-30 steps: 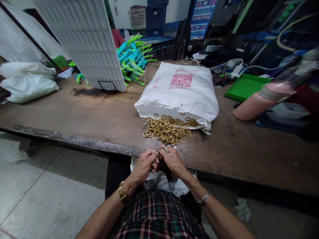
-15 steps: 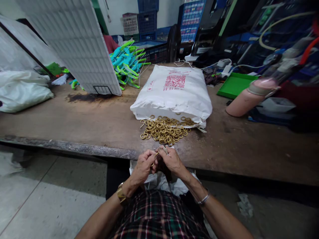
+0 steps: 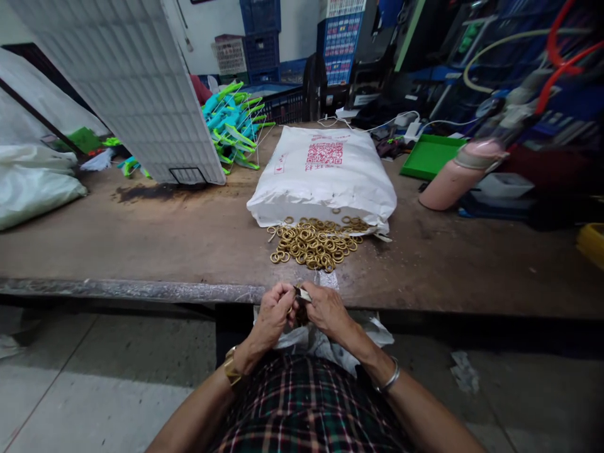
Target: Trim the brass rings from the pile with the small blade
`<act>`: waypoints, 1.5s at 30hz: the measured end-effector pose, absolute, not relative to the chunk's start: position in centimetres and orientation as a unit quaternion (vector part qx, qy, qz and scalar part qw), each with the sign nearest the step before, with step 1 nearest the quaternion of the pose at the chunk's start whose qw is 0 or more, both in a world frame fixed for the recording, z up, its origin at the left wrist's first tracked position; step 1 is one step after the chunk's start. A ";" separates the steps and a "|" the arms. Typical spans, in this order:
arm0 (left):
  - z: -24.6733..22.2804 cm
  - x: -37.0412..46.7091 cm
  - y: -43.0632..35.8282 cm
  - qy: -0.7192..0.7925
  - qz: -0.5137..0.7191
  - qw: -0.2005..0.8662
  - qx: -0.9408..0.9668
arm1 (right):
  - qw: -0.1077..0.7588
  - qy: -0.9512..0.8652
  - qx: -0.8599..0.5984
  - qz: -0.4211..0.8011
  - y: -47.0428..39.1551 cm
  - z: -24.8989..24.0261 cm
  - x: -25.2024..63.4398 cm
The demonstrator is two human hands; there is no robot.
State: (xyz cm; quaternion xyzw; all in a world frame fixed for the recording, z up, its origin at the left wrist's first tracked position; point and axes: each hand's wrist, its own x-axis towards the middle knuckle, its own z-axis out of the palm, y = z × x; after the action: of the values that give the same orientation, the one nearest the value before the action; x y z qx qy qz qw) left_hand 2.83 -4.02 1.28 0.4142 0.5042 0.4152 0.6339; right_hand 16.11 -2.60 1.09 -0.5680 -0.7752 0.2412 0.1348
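Just off the table's front edge, my left hand [image 3: 274, 313] is closed in a pinch on a gold ring [image 3: 289, 309], of which only a little shows. My right hand [image 3: 329, 309] is closed on a small pale tool [image 3: 303, 294] with a dark tip, which points at the left fingertips. Both hands nearly touch, above a white bag on the lap. Beyond them on the table lies a pile of gold rings [image 3: 314, 245], spilling from the open mouth of a white sack [image 3: 325, 173] with red print.
A pink bottle [image 3: 446, 178] and a green tray [image 3: 430, 156] stand at the right on the brown table [image 3: 155, 239]. A tilted white panel [image 3: 136, 88] rises at the left, beside a heap of turquoise and green plastic pieces [image 3: 233, 126]. A white bundle [image 3: 35, 185] lies far left.
The view has shifted slightly. The pale tool has turned and now points left at the left fingertips. The hands remain close together, and the ring is less visible.
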 end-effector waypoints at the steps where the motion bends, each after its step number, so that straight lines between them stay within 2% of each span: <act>1: 1.2 2.8 -4.0 0.503 0.417 0.634 0.415 | 0.126 -0.777 -0.571 0.234 -2.6 1.1 16.1; 8: 3.0 2.4 -5.1 0.433 0.405 0.691 0.415 | 0.053 -0.774 -0.604 0.181 -1.8 0.9 16.3; 11: 3.6 2.1 -5.3 0.398 0.418 0.730 0.366 | 0.062 -0.766 -0.617 0.168 -0.9 0.8 15.8; 16: 2.3 0.8 -4.7 0.394 0.452 0.762 0.243 | 0.134 -0.761 -0.615 0.154 1.4 0.6 13.6; 28: 1.0 -1.8 -3.9 0.377 0.479 0.780 0.138 | 0.051 -0.795 -0.599 0.082 4.9 0.2 9.4; 34: 0.7 -2.0 -3.4 0.384 0.499 0.771 0.098 | 0.053 -0.788 -0.608 0.080 5.0 -0.3 9.3; 37: 0.8 -2.0 -2.9 0.392 0.504 0.765 0.087 | 0.086 -0.774 -0.617 0.110 5.1 -0.3 9.7; 39: 0.9 -2.0 -2.5 0.393 0.503 0.763 0.102 | 0.152 -0.754 -0.617 0.163 5.1 -0.3 10.2; 43: 0.8 -1.3 -2.0 0.416 0.517 0.724 0.189 | 0.351 -0.626 -0.573 0.395 4.2 0.2 11.2; 45: 0.6 -0.7 -1.9 0.444 0.527 0.685 0.238 | 0.404 -0.519 -0.540 0.525 3.3 0.6 11.5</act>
State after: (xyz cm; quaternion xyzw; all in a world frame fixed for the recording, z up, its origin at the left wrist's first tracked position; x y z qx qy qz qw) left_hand -0.70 -1.93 0.62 0.2382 0.4436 0.5268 0.6848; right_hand 11.52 3.34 0.58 -0.5403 -0.5189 0.5253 0.4036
